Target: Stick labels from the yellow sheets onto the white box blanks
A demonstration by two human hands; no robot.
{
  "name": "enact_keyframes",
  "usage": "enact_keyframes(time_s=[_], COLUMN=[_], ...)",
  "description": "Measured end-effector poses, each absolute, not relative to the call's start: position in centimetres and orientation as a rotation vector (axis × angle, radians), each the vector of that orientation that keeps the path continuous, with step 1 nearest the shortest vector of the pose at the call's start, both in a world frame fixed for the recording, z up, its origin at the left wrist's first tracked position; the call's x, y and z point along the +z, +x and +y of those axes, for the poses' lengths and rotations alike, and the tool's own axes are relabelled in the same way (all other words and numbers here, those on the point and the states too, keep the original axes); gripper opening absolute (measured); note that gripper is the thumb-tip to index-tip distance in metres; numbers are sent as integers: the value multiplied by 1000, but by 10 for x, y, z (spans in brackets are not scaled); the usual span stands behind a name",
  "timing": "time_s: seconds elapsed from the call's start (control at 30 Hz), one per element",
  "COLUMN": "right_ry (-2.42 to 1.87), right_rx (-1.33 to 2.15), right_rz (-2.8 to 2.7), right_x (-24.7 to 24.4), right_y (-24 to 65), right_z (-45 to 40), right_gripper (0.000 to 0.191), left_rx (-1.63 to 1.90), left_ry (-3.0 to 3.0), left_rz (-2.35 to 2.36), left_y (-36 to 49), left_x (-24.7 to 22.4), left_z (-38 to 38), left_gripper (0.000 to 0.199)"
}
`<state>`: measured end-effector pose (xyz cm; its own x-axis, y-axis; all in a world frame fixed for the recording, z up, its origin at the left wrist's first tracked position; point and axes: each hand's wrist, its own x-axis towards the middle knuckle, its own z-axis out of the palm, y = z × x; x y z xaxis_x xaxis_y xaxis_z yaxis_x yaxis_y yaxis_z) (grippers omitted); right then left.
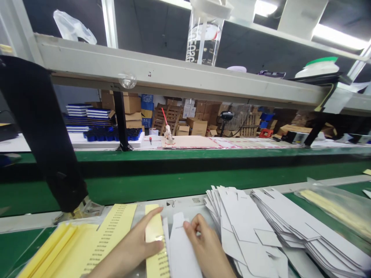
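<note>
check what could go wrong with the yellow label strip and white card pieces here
The yellow label strip under the left hand could slip out of line with the white card blank held by the right hand. The fanned white card stacks beside it might also slide and mix.

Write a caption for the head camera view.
Left hand presses a yellow printed strip; right hand holds a white die-cut card.

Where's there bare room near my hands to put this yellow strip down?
Bare green belt runs beyond the pale rail, between the black post and the far end of the white card blanks. It's crowded around your left hand and right hand, where the yellow label sheets and blanks fill the bench.
</note>
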<state>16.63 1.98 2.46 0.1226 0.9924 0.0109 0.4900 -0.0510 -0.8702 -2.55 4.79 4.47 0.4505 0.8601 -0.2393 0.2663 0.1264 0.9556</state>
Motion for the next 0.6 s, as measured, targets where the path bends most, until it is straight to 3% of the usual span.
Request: enact_keyframes(time_s=[0.13, 0.4, 0.6], right_ry=[-1564, -2049, -2477], right_rx=[880, 96, 211], right_rz=[-1200, -1271, -1161], right_x=[70, 83, 75], right_y=[208, 338, 367], right_z=[19, 35, -7], right_gripper=[35, 43, 49], left_rx=[660, 625, 675], left_ry=[1354, 1425, 1500], left_rz=[1110, 1163, 1149], left_y=[-33, -27, -27], left_x=[69, 48, 13], left_z=[49, 47, 52], left_gripper=[68, 74, 70])
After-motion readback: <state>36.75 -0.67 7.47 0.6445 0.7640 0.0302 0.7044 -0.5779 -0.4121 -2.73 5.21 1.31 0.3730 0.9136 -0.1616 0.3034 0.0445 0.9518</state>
